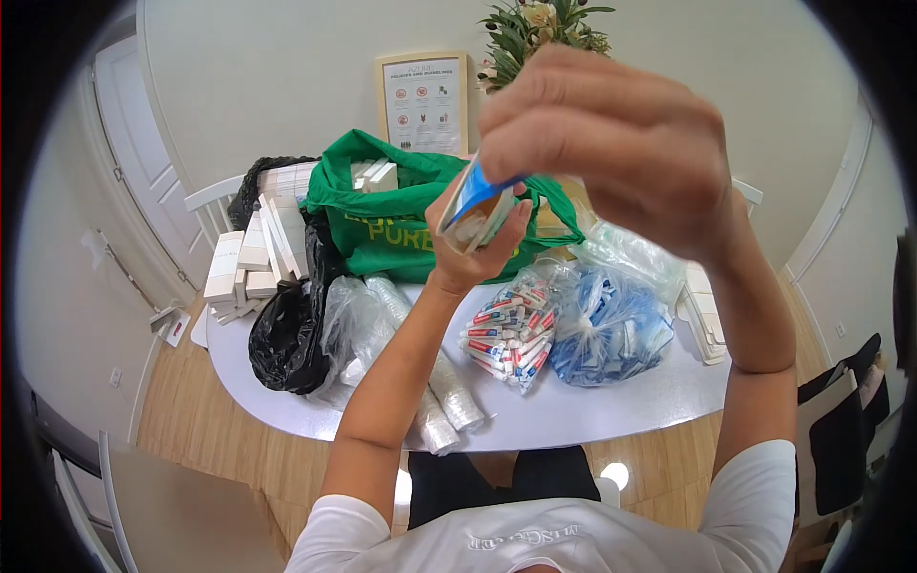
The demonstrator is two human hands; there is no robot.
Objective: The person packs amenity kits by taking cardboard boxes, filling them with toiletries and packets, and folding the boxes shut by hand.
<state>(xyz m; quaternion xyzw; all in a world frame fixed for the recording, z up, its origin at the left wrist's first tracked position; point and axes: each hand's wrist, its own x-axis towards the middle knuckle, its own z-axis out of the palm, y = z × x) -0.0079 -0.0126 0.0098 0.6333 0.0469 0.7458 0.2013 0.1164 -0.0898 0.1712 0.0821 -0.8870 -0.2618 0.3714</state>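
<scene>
My left hand [497, 239] is raised above the table, its fingers wrapped round a small open white box [457, 237]. Pale contents show at the mouth of the box, too unclear to name. Above it, my right hand [621, 143] is close to the camera with fingers curled, pinching a blue and white packet [476, 193] that reaches the box's opening. Behind both hands stands a green cloth bag [382, 239] with white boxes in it. Below them lie a clear bag of small toothpaste tubes [516, 325] and a clear bag of blue packets [611, 329].
On the white table [564, 425], stacked white boxes [250, 248] and a black plastic bag [291, 334] are at left. Long clear-wrapped rolls [444, 392] lie near the front edge. More flat boxes [704, 315] sit at right. A framed sign [423, 100] and flowers [540, 29] are behind.
</scene>
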